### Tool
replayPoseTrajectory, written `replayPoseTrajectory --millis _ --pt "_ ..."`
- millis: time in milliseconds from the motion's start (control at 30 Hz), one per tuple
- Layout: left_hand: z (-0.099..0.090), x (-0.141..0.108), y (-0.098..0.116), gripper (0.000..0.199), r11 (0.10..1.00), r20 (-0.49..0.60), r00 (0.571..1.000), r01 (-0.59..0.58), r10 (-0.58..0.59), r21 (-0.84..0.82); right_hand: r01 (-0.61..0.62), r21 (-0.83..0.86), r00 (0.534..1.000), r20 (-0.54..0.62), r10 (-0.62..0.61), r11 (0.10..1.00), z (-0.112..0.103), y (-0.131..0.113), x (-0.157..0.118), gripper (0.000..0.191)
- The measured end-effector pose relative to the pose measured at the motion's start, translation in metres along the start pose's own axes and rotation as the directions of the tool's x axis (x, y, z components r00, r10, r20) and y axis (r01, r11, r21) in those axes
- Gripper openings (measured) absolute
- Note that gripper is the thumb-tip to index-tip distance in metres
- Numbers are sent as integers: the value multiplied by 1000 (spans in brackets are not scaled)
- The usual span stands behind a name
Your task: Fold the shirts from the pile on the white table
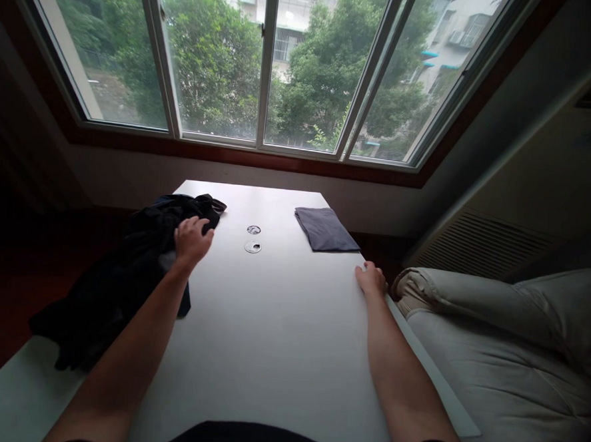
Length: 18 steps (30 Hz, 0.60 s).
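A heap of dark clothes lies along the left side of the white table, part of it hanging over the edge. My left hand rests at the heap's right side, touching the black fabric, thumb apart from the loosely bent fingers. No cloth is visibly gripped in it. At the table's right edge lies my right hand, its fingers slightly spread and nothing seen in them. Just beyond it is a flat, folded grey cloth, at the far right of the tabletop.
Two small round markings or discs show near the table's middle. A light padded sofa stands close on the right. Behind the table is a wall with a wide sliding window. A vented panel is at the right.
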<state>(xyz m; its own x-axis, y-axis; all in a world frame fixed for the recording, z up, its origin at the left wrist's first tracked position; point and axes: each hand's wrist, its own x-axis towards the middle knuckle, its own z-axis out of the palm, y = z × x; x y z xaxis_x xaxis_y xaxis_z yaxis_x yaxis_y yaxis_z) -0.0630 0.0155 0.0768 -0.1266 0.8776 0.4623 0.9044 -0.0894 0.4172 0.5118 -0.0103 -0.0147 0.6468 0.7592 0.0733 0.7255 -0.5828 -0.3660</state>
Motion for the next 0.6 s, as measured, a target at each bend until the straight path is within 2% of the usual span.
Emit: replayPoseTrajectory --millis 67,133,200,267,367,433,533,600 --pt "-14 4 -29 50 987 -186 974 143 -127 74 20 -2 999 -27 -20 1000 1 -3 -2 51" --pt "-22 2 -55 62 955 -279 932 273 -232 118 74 0 995 -68 -74 997 2 -7 -5 45" --pt "-25 0 -72 67 915 -232 909 381 -346 130 156 -5 981 -113 -156 988 5 -15 -8 38" --pt "-26 -1 -80 58 885 -167 887 450 -430 115 260 -5 955 -149 -258 966 9 -25 -11 34" --pt "-29 8 -85 39 869 -210 849 495 -485 -5 445 37 887 -154 -435 895 15 -42 -19 29" --pt "-34 17 -89 33 840 -251 801 520 -543 -158 557 77 827 -142 -544 827 18 -51 -24 27" --pt "-48 30 -100 30 773 -272 738 504 -617 -385 662 117 749 -122 -651 740 21 -61 -32 26" --pt "-62 37 -103 30 804 -253 809 386 -531 -452 696 139 718 -107 -688 705 22 -65 -36 25"
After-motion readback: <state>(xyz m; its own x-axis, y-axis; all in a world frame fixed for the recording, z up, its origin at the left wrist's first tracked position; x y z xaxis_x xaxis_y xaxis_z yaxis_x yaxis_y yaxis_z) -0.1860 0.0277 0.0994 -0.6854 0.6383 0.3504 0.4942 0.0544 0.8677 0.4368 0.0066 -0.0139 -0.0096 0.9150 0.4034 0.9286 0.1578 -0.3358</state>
